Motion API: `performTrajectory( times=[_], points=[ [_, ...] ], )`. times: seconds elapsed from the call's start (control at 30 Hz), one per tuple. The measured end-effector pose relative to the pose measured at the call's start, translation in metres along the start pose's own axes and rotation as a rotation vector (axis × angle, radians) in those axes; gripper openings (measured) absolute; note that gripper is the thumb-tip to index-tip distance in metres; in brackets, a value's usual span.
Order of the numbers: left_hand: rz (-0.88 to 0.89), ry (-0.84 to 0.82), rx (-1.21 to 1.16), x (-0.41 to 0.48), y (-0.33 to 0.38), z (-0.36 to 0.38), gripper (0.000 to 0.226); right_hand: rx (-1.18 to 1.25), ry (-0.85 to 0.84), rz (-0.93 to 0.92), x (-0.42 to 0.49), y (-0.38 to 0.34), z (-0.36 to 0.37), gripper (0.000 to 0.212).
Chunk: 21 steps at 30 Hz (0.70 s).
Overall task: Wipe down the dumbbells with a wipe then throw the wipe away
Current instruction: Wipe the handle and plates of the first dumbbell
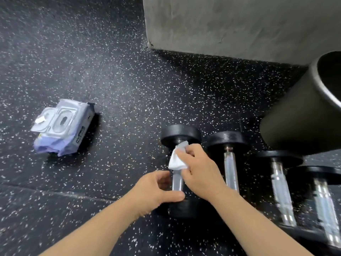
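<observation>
Several black dumbbells with chrome handles lie side by side on the speckled rubber floor. The leftmost dumbbell (180, 134) is under my hands. My right hand (200, 171) presses a white wipe (177, 159) around the upper part of its handle. My left hand (156, 189) grips the lower part of that handle, just above the near head. A second dumbbell (229, 163) lies right beside it, with two more dumbbells (280, 185) further right.
A lilac pack of wipes (62, 129) with its lid flipped open lies on the floor to the left. A black round bin (302, 115) stands at the right, its rim at the frame edge. A grey wall (239, 24) rises behind.
</observation>
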State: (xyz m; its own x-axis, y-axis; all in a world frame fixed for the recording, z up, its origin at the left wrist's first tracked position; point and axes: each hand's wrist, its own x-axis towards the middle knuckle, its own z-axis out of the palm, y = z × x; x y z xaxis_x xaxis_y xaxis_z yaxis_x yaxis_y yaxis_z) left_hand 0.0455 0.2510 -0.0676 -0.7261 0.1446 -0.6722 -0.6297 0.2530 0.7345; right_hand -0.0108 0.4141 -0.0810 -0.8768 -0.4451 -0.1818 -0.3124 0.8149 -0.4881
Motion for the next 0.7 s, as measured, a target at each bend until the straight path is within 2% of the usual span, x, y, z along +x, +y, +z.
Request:
performTrajectory(
  times=[0.07, 0.13, 0.23, 0.3, 0.4, 0.47, 0.53, 0.6, 0.67, 0.7],
  points=[
    [0.011, -0.056, -0.02, 0.003, 0.0, -0.003, 0.072, 0.234, -0.037, 0.091, -0.003, -0.002, -0.002, 0.042],
    [-0.007, -0.075, -0.042, 0.004, -0.002, -0.005, 0.067, 0.407, 0.015, 0.158, 0.004, -0.001, -0.001, 0.027],
    [-0.002, -0.108, -0.079, 0.003, -0.002, -0.005, 0.048, 0.336, 0.145, 0.106, 0.015, 0.003, 0.006, 0.017],
    [-0.006, -0.115, -0.084, 0.003, -0.002, -0.006, 0.044, 0.31, 0.176, 0.063, 0.016, 0.003, 0.01, 0.013],
    [-0.017, -0.123, -0.093, 0.001, -0.005, -0.011, 0.042, 0.339, 0.053, -0.019, -0.001, 0.004, 0.011, 0.016],
    [-0.044, -0.118, -0.121, 0.0, -0.007, -0.016, 0.059, 0.37, -0.086, -0.05, -0.016, 0.003, 0.012, 0.019],
    [-0.065, -0.129, -0.142, -0.001, -0.009, -0.019, 0.072, 0.349, -0.147, -0.091, -0.022, 0.001, 0.012, 0.014],
    [-0.047, -0.156, -0.104, 0.0, -0.01, -0.021, 0.062, 0.3, -0.065, -0.128, -0.012, -0.005, 0.011, 0.013],
    [-0.037, -0.156, -0.103, 0.001, -0.009, -0.021, 0.05, 0.176, 0.089, -0.124, 0.012, -0.006, 0.008, 0.033],
    [-0.043, -0.152, -0.117, 0.001, -0.009, -0.021, 0.049, 0.107, 0.152, -0.108, 0.024, -0.007, 0.006, 0.036]
  ],
)
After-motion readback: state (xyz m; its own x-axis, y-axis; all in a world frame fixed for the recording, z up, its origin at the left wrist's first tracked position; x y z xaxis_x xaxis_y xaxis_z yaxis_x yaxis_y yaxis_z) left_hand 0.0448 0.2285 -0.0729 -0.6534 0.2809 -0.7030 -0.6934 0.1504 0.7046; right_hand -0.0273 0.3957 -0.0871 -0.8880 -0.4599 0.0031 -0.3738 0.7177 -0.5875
